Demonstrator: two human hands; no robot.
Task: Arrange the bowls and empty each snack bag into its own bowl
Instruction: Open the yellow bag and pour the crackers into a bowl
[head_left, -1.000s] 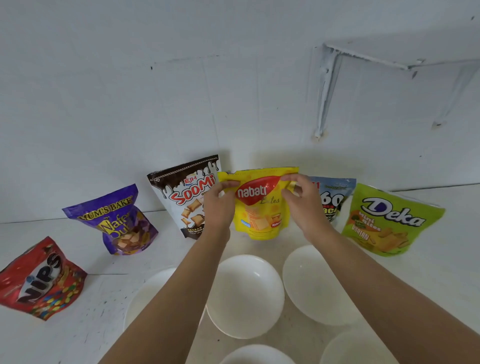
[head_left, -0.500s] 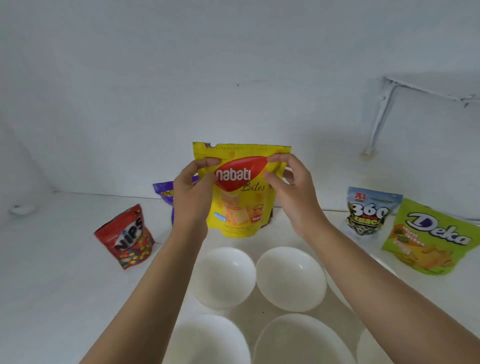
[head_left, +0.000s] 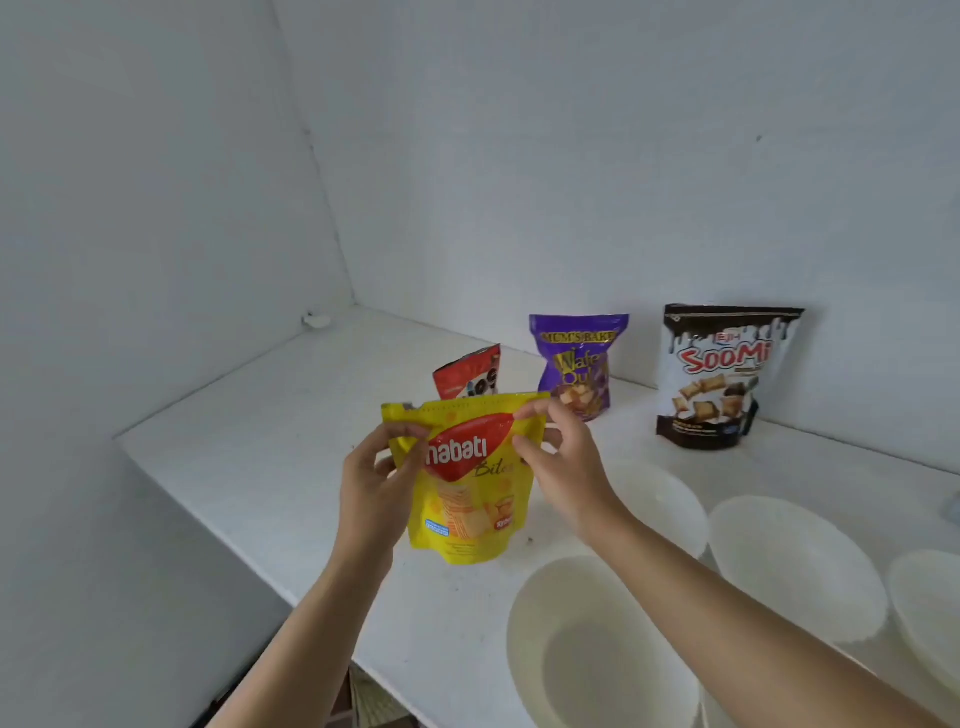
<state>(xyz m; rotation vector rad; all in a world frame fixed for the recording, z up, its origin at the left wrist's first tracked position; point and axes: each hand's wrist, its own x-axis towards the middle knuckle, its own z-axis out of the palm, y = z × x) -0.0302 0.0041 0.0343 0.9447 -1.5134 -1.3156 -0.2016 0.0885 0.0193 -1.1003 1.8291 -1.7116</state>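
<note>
A yellow foil snack bag (head_left: 467, 519) with a red "nabati" label is held upright in both hands over the left part of the white table (head_left: 270, 447), not far from its near-left corner. Whether its bottom touches the table cannot be told.

The left hand (head_left: 374, 483) pinches the bag's upper left side just under the top seal, with the thumb in front and the curled fingers behind. The right hand (head_left: 561, 462) pinches the upper right corner in the same way, thumb and forefinger on the front of the foil. The top strip of the bag stands above both hands, and its left tip is bent.

Three more bags stand upright along the table's far edge near the wall:
- A red snack bag (head_left: 467, 371) stands directly behind the yellow one and is half hidden by it.
- A purple wafer bag (head_left: 576, 364) stands to the right of the red one.
- A brown-and-white "Soomi" bag (head_left: 722, 374) stands further right, well apart from the purple one.

Four shallow white bowls sit on the right half of the table:
- A large front bowl (head_left: 597, 649) is at the near edge, under the right forearm.
- A second bowl (head_left: 660, 499) is behind that arm.
- A third bowl (head_left: 795, 566) is just beside the second, on its right.
- A fourth bowl (head_left: 930, 613) is cut off by the picture's right side.

A small white object (head_left: 316, 319) lies in the table's far-left corner.
</note>
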